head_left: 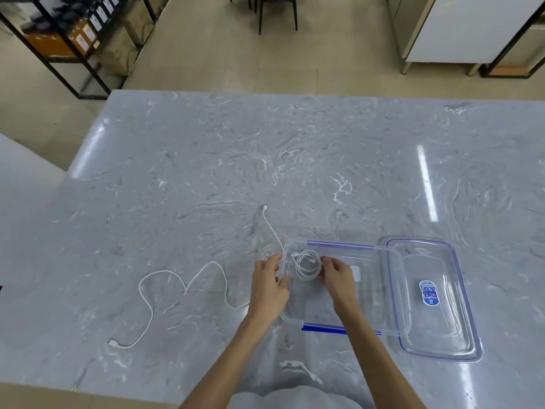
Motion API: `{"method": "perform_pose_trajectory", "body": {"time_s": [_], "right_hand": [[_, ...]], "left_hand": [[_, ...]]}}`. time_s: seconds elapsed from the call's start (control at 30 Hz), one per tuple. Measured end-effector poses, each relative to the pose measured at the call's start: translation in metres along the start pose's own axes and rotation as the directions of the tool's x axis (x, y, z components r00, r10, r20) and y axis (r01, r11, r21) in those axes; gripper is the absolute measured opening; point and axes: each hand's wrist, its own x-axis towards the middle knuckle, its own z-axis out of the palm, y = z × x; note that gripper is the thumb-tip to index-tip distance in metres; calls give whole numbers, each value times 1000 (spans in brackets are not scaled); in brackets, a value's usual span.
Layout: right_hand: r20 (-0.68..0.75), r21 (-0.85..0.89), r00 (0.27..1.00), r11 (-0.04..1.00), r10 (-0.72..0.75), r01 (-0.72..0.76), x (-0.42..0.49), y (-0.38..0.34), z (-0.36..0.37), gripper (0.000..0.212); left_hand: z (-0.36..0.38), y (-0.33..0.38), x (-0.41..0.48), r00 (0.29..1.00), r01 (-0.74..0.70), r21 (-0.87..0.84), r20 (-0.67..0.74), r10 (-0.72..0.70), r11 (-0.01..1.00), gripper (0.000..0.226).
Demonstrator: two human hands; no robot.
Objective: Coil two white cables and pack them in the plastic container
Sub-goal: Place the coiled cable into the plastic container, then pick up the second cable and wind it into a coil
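A clear plastic container (380, 290) with blue clips lies on the grey marble table. Inside its left end sits a coiled white cable (306, 265). My right hand (336, 277) reaches into the container and its fingertips pinch the coil's right side. Just outside the container's left wall, my left hand (269, 286) rests with its fingers curled against the rim; whether it grips anything I cannot tell. A second white cable (188, 287) lies uncoiled in loose waves on the table, running from a plug at the lower left to another plug beyond the container.
The container's clear lid (442, 329) with a blue label lies flat just right of the container, partly under its edge. The table's left edge (85, 146) drops to the floor. Black shelving and a chair stand beyond the far edge.
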Motion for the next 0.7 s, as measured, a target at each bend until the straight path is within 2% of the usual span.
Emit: {"method": "perform_pose_trajectory", "body": {"time_s": [0.13,0.27,0.33,0.43,0.5,0.57,0.7], "right_hand": [[38,32,999,999,12,-14,-5,-5,1,29],[63,7,998,1000,3,-4,-11,-9,-12,23],[49,-35,998,999,-38,39,-17,-12,-24,31],[10,-121,977,970,-211,211,-30,-32,-35,29],[53,-177,938,922,-342,346,-41,-59,-24,22],[154,-241,879,845,-452,477,-52,-87,2,20],[450,-335,678,594,-581,731,-82,-120,91,20]], "left_hand": [[0,-3,1,1000,-8,8,3,8,1000,49],[-10,-1,-1,998,-59,-56,-23,58,997,47],[-28,-5,-4,986,-129,-97,-115,118,987,39],[-74,-31,-7,929,-199,-31,-324,178,980,25],[-113,-60,-10,882,-165,35,-442,164,986,23],[-148,-90,-12,853,-86,125,-504,138,988,21],[-193,-146,-20,846,225,372,-534,9,900,30]]}}
